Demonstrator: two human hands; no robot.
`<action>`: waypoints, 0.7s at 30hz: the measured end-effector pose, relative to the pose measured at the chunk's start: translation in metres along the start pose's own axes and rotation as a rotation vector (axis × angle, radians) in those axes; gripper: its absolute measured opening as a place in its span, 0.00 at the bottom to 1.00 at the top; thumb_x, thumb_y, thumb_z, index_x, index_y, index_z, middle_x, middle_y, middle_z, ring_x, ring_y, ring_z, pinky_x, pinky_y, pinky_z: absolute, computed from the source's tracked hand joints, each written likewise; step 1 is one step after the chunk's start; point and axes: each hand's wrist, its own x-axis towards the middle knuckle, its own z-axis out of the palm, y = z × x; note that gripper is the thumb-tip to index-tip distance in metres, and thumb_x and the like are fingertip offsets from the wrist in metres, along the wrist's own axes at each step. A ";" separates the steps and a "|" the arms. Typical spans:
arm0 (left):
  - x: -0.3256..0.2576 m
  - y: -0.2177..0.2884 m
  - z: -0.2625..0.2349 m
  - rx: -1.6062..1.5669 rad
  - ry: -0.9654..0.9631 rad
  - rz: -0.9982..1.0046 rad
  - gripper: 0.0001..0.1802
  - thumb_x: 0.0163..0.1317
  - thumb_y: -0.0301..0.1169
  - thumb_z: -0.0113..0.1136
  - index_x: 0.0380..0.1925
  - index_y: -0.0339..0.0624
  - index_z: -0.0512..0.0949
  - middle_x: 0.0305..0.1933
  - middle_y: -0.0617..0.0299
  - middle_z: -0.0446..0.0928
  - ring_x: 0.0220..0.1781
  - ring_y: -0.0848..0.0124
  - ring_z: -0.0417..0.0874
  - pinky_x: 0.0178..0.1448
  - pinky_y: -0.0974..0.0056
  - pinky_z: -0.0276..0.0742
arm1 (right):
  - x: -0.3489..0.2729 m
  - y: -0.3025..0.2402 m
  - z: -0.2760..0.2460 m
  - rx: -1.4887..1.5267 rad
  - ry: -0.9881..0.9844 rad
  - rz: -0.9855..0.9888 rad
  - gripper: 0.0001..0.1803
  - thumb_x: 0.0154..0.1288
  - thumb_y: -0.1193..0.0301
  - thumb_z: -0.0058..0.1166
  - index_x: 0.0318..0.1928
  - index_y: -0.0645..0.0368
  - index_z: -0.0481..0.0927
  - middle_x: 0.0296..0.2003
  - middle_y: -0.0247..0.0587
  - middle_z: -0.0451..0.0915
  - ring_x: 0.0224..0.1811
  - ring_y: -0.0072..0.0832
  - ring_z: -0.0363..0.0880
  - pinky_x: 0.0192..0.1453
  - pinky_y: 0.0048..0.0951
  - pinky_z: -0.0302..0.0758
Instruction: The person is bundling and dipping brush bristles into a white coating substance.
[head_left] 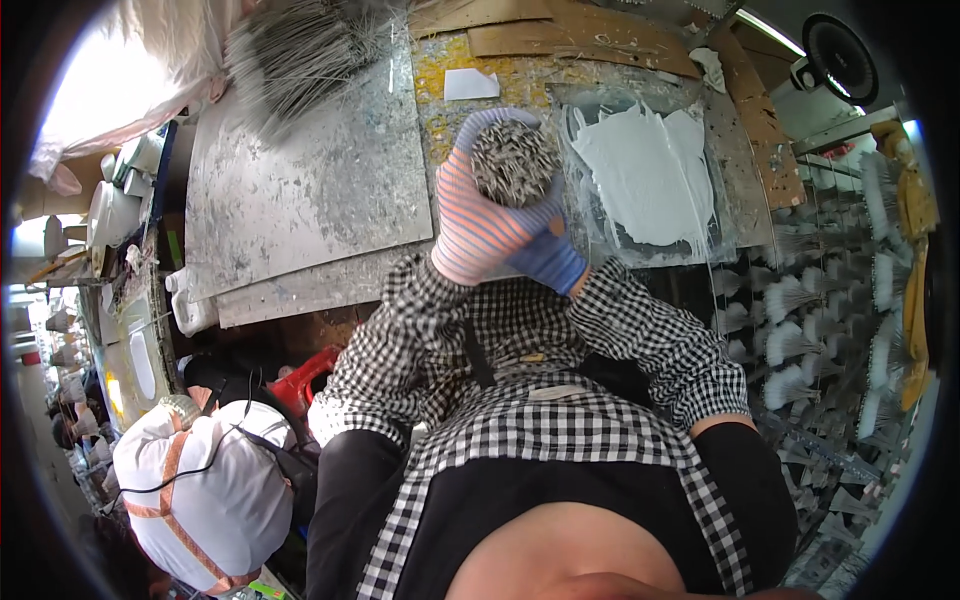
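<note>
Both my hands wear striped knit gloves and close around one tight bundle of thin grey sticks (514, 160), seen end-on above the workbench. My left hand (474, 222), in a pink-and-blue striped glove, wraps the bundle's left side. My right hand (548, 252), in a blue glove, cups it from below and the right. My checked sleeves run down to the lower edge. A smear of white paste (650, 170) on a clear sheet lies just right of the bundle.
A scuffed metal plate (300, 190) covers the bench at left, with a large fan of grey sticks (300, 50) at its far end. Racks of white-tipped stick bundles (820, 300) stand at right. A person in a white cap (200, 490) sits at lower left. Cardboard (580, 35) lies at the back.
</note>
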 end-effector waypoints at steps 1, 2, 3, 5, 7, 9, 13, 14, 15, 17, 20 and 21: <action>0.000 -0.003 0.005 -0.038 0.036 0.058 0.27 0.49 0.24 0.73 0.49 0.37 0.73 0.43 0.60 0.84 0.44 0.71 0.85 0.53 0.63 0.83 | -0.006 0.022 0.009 0.061 -0.014 0.043 0.52 0.47 0.56 0.76 0.69 0.61 0.61 0.61 0.48 0.72 0.66 0.42 0.71 0.71 0.41 0.69; -0.002 -0.013 0.011 -0.069 0.082 0.112 0.27 0.49 0.24 0.73 0.50 0.38 0.72 0.43 0.60 0.84 0.43 0.71 0.85 0.52 0.64 0.83 | 0.000 0.032 0.004 0.056 -0.013 0.039 0.52 0.47 0.56 0.76 0.69 0.61 0.61 0.61 0.48 0.72 0.66 0.42 0.71 0.71 0.41 0.69; -0.004 -0.021 0.009 -0.076 0.075 0.111 0.27 0.49 0.24 0.73 0.50 0.38 0.72 0.43 0.60 0.84 0.43 0.71 0.85 0.52 0.64 0.83 | -0.001 0.039 -0.006 -0.065 -0.145 0.065 0.53 0.47 0.55 0.75 0.70 0.62 0.60 0.62 0.49 0.71 0.67 0.43 0.70 0.72 0.40 0.68; 0.000 -0.040 -0.005 -0.032 0.010 -0.124 0.28 0.49 0.24 0.73 0.51 0.39 0.72 0.41 0.61 0.83 0.41 0.72 0.85 0.52 0.65 0.83 | 0.020 0.001 -0.045 0.095 -0.464 0.104 0.50 0.51 0.57 0.70 0.71 0.61 0.61 0.64 0.51 0.71 0.69 0.44 0.69 0.75 0.39 0.66; -0.003 -0.041 -0.002 -0.047 -0.002 -0.125 0.29 0.49 0.24 0.73 0.51 0.39 0.71 0.41 0.61 0.83 0.41 0.72 0.85 0.51 0.65 0.83 | 0.067 -0.045 -0.115 -0.194 -0.465 0.048 0.42 0.56 0.61 0.65 0.70 0.57 0.65 0.61 0.51 0.74 0.65 0.43 0.73 0.73 0.39 0.69; 0.001 -0.043 -0.002 -0.048 -0.016 -0.136 0.29 0.49 0.24 0.73 0.51 0.39 0.71 0.41 0.61 0.84 0.41 0.72 0.85 0.50 0.65 0.83 | 0.129 -0.113 -0.162 -0.381 -0.194 -0.337 0.34 0.65 0.62 0.59 0.71 0.52 0.69 0.60 0.53 0.77 0.59 0.42 0.81 0.62 0.39 0.79; 0.003 -0.042 0.013 -0.049 -0.091 -0.063 0.27 0.55 0.29 0.71 0.55 0.39 0.71 0.42 0.61 0.83 0.44 0.71 0.85 0.52 0.64 0.83 | 0.129 -0.154 -0.106 -0.470 -0.595 -0.042 0.34 0.66 0.53 0.57 0.70 0.52 0.71 0.61 0.51 0.77 0.63 0.43 0.76 0.67 0.42 0.73; 0.002 -0.044 0.008 -0.041 -0.086 -0.062 0.27 0.55 0.29 0.71 0.55 0.39 0.71 0.42 0.61 0.83 0.44 0.71 0.85 0.52 0.64 0.83 | 0.133 -0.165 -0.086 -0.483 -0.740 0.047 0.35 0.67 0.50 0.56 0.69 0.53 0.71 0.62 0.51 0.77 0.65 0.43 0.75 0.69 0.43 0.71; 0.004 -0.050 0.006 0.071 -0.106 0.021 0.26 0.57 0.30 0.70 0.55 0.40 0.72 0.43 0.61 0.83 0.45 0.70 0.85 0.53 0.63 0.82 | 0.135 -0.171 -0.072 -0.501 -0.873 0.146 0.36 0.67 0.47 0.56 0.69 0.53 0.72 0.62 0.50 0.77 0.66 0.44 0.74 0.71 0.44 0.69; 0.006 -0.063 0.006 0.287 -0.146 0.191 0.24 0.61 0.31 0.67 0.56 0.41 0.73 0.45 0.61 0.83 0.47 0.68 0.84 0.55 0.61 0.81 | 0.120 -0.168 -0.064 -0.521 -0.993 0.251 0.36 0.68 0.44 0.55 0.68 0.53 0.73 0.63 0.50 0.77 0.68 0.44 0.72 0.73 0.45 0.67; -0.004 -0.075 -0.007 0.637 -0.199 0.418 0.22 0.66 0.34 0.63 0.58 0.43 0.75 0.47 0.61 0.83 0.51 0.64 0.84 0.57 0.57 0.80 | 0.107 -0.141 -0.043 -0.078 -0.567 -0.992 0.41 0.68 0.36 0.48 0.64 0.59 0.77 0.53 0.52 0.82 0.56 0.45 0.81 0.62 0.42 0.77; -0.014 -0.079 -0.007 0.739 -0.229 0.484 0.21 0.67 0.35 0.62 0.59 0.43 0.76 0.48 0.61 0.83 0.52 0.63 0.84 0.58 0.56 0.80 | 0.135 -0.131 -0.040 -0.154 -0.632 -0.875 0.42 0.67 0.35 0.49 0.65 0.58 0.76 0.57 0.54 0.80 0.60 0.46 0.78 0.67 0.43 0.73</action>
